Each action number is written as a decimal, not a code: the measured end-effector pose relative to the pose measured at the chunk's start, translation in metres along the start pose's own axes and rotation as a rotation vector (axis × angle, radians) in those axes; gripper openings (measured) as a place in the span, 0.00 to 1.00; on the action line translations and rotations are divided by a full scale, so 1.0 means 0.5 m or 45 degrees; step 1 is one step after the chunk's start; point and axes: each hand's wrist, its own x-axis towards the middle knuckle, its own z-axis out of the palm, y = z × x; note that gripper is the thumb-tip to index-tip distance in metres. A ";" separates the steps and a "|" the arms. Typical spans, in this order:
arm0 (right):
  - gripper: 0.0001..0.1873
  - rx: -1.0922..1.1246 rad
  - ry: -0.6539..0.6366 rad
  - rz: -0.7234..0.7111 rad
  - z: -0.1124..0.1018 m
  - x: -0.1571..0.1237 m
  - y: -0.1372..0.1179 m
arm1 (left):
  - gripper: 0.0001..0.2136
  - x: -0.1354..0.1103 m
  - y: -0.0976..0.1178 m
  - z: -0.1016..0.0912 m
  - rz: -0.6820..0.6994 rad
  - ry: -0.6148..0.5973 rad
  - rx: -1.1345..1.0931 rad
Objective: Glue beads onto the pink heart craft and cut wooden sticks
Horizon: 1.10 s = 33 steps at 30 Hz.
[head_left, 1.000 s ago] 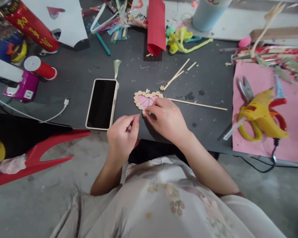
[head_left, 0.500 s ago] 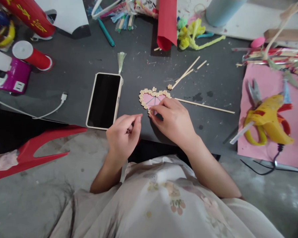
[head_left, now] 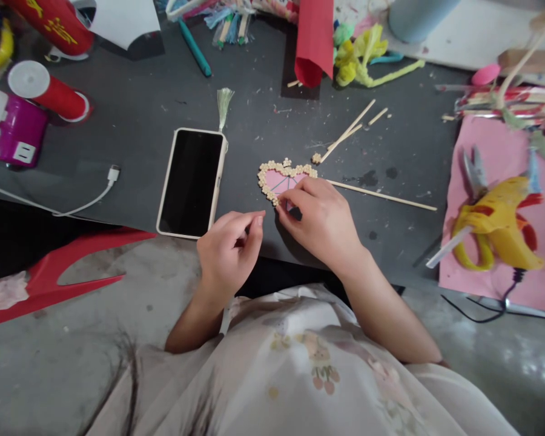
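Note:
A small pink paper heart (head_left: 279, 179) edged with tiny cream flowers lies on the dark table (head_left: 140, 121) near its front edge. My right hand (head_left: 320, 221) rests over the heart's lower right part, fingers pinched at its rim. My left hand (head_left: 229, 248) hovers just left of it at the table edge, fingers curled in a loose pinch; what it holds, if anything, is too small to make out. A thin wooden stick (head_left: 381, 195) runs out to the right from the heart.
A phone (head_left: 191, 181) lies face up left of the heart, beside a white charging cable (head_left: 88, 200). Short sticks (head_left: 347, 132), a red paper roll (head_left: 315, 39), yellow-green pipe cleaners (head_left: 363, 57), a yellow glue gun (head_left: 499, 224) and scissors on pink paper (head_left: 490, 278), and red tubes (head_left: 49, 94) surround them.
The view has shifted, so the table's contents sit slightly further right and up. My left hand has drawn a little away from the heart. My right hand stays on it.

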 end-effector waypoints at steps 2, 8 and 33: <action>0.13 0.016 -0.007 0.015 0.000 0.002 -0.001 | 0.09 -0.001 -0.001 0.002 0.002 -0.009 0.002; 0.12 -0.009 -0.012 0.006 0.001 0.002 0.000 | 0.08 -0.001 -0.004 0.005 0.046 -0.014 -0.027; 0.11 0.106 0.097 0.059 -0.051 -0.020 0.010 | 0.07 0.001 -0.011 0.008 0.164 0.004 0.003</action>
